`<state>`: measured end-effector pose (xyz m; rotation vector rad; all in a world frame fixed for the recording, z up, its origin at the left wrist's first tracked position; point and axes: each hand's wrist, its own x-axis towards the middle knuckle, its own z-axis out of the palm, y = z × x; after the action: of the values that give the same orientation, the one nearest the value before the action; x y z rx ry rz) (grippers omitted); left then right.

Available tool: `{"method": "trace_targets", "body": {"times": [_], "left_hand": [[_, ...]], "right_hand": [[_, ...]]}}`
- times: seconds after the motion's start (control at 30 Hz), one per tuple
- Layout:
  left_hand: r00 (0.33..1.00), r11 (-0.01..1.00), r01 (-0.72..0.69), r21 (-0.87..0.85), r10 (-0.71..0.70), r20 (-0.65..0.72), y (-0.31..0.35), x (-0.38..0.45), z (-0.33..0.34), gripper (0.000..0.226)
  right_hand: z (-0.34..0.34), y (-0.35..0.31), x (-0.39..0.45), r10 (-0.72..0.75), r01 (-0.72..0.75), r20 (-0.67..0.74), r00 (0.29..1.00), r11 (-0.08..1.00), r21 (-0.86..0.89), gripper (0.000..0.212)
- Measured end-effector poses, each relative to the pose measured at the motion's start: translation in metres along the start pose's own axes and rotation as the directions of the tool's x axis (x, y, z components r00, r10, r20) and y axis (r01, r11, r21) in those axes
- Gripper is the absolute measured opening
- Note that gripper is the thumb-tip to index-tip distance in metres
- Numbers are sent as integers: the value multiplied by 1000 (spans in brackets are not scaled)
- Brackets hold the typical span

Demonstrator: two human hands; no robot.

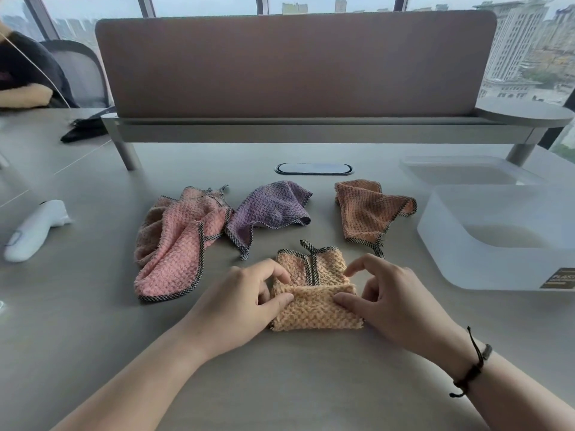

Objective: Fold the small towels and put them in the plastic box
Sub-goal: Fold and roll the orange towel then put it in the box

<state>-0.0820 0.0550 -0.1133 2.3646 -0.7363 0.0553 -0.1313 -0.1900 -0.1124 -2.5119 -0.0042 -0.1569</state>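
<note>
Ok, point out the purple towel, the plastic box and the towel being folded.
purple towel (pixel 270 209): head view, middle of the cloth.
plastic box (pixel 485 265): head view, near wall.
tan towel (pixel 314 309): head view, folded front flap.

Both bare forearms reach in from the near edge, the left from about 7 o'clock and the right from about 5 o'clock, converging toward the middle. The left hand (pixel 236 309) lies palm down, its thumb stretched toward 3 o'clock and its fingers curled, fingertips pressing downward. The right hand (pixel 392 303) mirrors it, thumb pointing toward 9 o'clock, index finger bent and raised, the other fingers curled beneath. Thumbs and fingers of both hands pinch a fold of cloth between them. A dark cord bracelet (pixel 473 365) circles the right wrist.
</note>
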Motion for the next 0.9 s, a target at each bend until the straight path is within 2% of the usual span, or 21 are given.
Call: {"method": "trace_targets", "body": {"times": [0.17, 0.3, 0.37, 0.43, 0.53, 0.7, 0.83, 0.9], "left_hand": [[993, 994, -85, 68, 91, -81, -1, 1, 0, 17], [963, 964, -266, 25, 267, -28, 3, 2, -5, 27], [941, 941, -338, 18, 337, 18, 6, 2, -4, 33], [939, 940, -343, -2, 342, 44, 6, 0, -1, 31], [945, 947, -321, -29, 322, 50, 1, -1, 0, 21], [946, 953, -301, 17, 297, 130, 2, -1, -2, 53], [954, 961, -275, 17, 271, 126, 5, 0, -2, 50], [966, 971, -240, 20, 237, 99, 5, 0, -2, 46]], "right_hand": [[-1, 0, -1, -54, 53, -13, 998, 994, -98, 25], [-3, -4, -6, -329, 322, -44, 943, 939, -122, 12], [-5, -7, -9, -429, 424, -2, 903, 893, -153, 19], [-4, -8, -9, -459, 471, 106, 882, 862, -187, 32], [0, -4, -6, -435, 470, 201, 878, 862, -187, 50], [-2, 0, -4, -412, 430, 133, 901, 887, -166, 43], [0, -1, -4, -417, 424, 75, 906, 895, -140, 36], [-2, -1, -4, -402, 409, 73, 913, 904, -125, 43]]}}
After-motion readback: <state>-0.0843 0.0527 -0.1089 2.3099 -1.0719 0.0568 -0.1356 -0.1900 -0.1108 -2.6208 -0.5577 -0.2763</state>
